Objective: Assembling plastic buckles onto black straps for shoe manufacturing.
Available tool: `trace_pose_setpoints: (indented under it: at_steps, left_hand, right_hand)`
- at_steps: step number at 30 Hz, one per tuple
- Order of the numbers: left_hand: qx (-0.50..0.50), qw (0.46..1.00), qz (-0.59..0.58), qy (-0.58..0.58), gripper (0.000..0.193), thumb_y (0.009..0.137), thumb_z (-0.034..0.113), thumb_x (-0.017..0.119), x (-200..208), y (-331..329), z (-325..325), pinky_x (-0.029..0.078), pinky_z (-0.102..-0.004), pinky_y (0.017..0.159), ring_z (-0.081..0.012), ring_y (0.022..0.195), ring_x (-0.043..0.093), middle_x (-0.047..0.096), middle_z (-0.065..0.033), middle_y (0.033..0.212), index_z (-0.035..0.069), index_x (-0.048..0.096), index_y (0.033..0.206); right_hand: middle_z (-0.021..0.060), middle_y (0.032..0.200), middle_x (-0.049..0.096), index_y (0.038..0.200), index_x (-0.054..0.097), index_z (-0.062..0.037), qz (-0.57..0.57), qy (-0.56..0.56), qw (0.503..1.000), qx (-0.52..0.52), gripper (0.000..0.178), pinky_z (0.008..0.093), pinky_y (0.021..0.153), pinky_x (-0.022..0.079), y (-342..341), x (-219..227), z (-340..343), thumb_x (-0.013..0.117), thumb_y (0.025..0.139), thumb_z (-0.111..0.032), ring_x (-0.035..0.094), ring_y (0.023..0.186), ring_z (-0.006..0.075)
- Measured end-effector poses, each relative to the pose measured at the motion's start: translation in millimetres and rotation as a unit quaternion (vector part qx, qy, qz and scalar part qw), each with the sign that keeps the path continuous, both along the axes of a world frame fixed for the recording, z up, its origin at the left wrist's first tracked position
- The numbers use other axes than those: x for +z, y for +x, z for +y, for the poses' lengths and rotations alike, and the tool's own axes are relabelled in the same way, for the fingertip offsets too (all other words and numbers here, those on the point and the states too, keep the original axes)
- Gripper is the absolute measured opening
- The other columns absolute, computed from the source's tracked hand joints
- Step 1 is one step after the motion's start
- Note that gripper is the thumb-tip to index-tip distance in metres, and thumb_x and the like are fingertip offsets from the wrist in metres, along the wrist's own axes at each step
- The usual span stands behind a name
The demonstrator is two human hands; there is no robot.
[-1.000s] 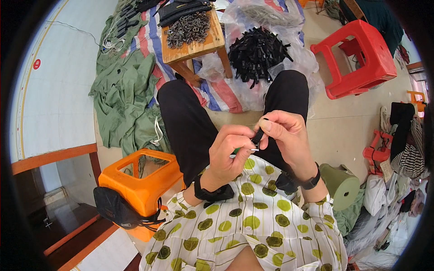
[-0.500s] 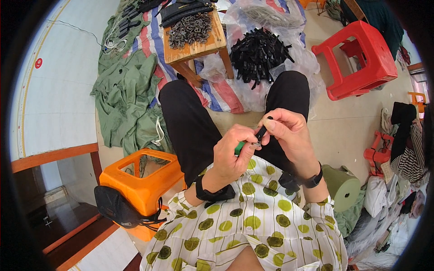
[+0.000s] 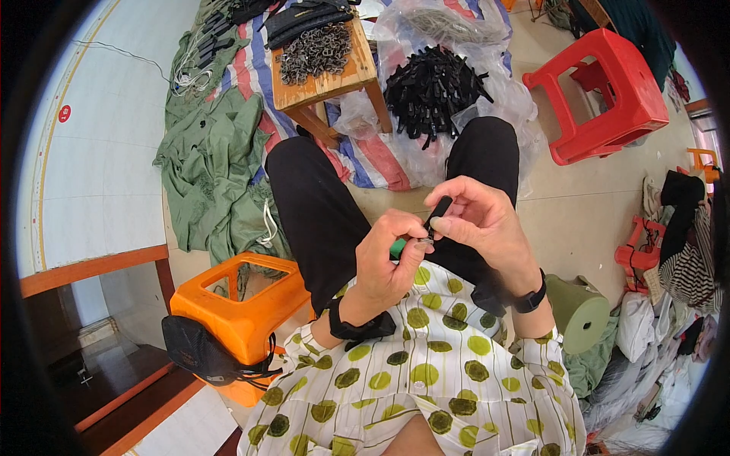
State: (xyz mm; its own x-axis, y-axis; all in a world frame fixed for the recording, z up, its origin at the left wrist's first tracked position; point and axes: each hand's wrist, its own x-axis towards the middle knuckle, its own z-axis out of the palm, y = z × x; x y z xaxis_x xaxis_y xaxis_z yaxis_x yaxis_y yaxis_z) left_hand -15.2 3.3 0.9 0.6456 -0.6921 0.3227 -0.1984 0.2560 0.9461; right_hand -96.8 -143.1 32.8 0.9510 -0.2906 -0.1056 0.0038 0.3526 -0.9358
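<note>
Above my lap, my left hand (image 3: 386, 262) pinches a small silvery metal buckle (image 3: 427, 241) between thumb and forefinger. Something green (image 3: 397, 248) shows among that hand's fingers, mostly hidden, so its kind is unclear. My right hand (image 3: 487, 226) grips a short black strap (image 3: 439, 211) between thumb and fingers; its upper end sticks up, and its lower end meets the buckle. Whether the strap passes through the buckle cannot be made out. Beyond my knees, similar metal buckles (image 3: 314, 55) lie heaped on a wooden stool (image 3: 334, 87), beside a pile of black straps (image 3: 433, 93) on clear plastic.
An orange stool (image 3: 228, 292) with a black bag (image 3: 194, 349) hanging on it stands at my left. Green cloth (image 3: 205, 167) and a striped sheet (image 3: 384, 161) cover the floor ahead. A red stool (image 3: 608, 99) is far right; a green roll (image 3: 582, 323) lies near my right elbow.
My right fingers have shifted on the black strap, which now stands more exposed above the thumb. My left hand keeps its pinch on the buckle and has barely moved.
</note>
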Motion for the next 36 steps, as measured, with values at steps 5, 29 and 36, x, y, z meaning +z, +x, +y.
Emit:
trace_pose_setpoints:
  at_steps: [5,29,36]
  left_hand:
    - [0.007,1.000,0.011,0.006,0.012,0.082,-0.007,0.055,2.3,1.0,-0.6,0.049,-0.0231,0.058,-0.0134,0.066,0.058,0.055,-0.0101,0.084,0.000,0.052,0.092]
    - [-0.006,0.999,-0.049,-0.007,0.009,0.082,-0.001,0.059,0.8,5.8,4.7,0.048,-0.0258,0.057,-0.0182,0.067,0.057,0.056,-0.0114,0.081,0.003,0.056,0.089]
    - [-0.018,1.000,-0.021,0.008,0.007,0.083,-0.003,0.057,2.3,4.8,5.6,0.050,-0.0237,0.056,-0.0144,0.067,0.057,0.055,-0.0102,0.082,0.000,0.055,0.090]
  right_hand:
    - [-0.0037,0.076,0.055,0.098,0.058,0.0006,-0.014,-0.005,1.000,-0.012,0.017,0.0158,0.061,0.043,4.1,0.8,3.9,0.063,0.082,-0.003,0.051,0.067,0.0012]
    - [0.0052,0.080,0.062,0.091,0.061,0.0045,-0.031,0.032,0.999,-0.018,0.012,0.0237,0.063,0.050,1.8,-5.2,1.7,0.062,0.081,-0.002,0.060,0.068,0.0102]
    - [0.0034,0.080,0.061,0.092,0.063,0.0038,-0.043,-0.032,0.998,-0.034,0.013,0.0205,0.064,0.047,0.2,-3.7,3.4,0.063,0.081,-0.003,0.057,0.070,0.0079]
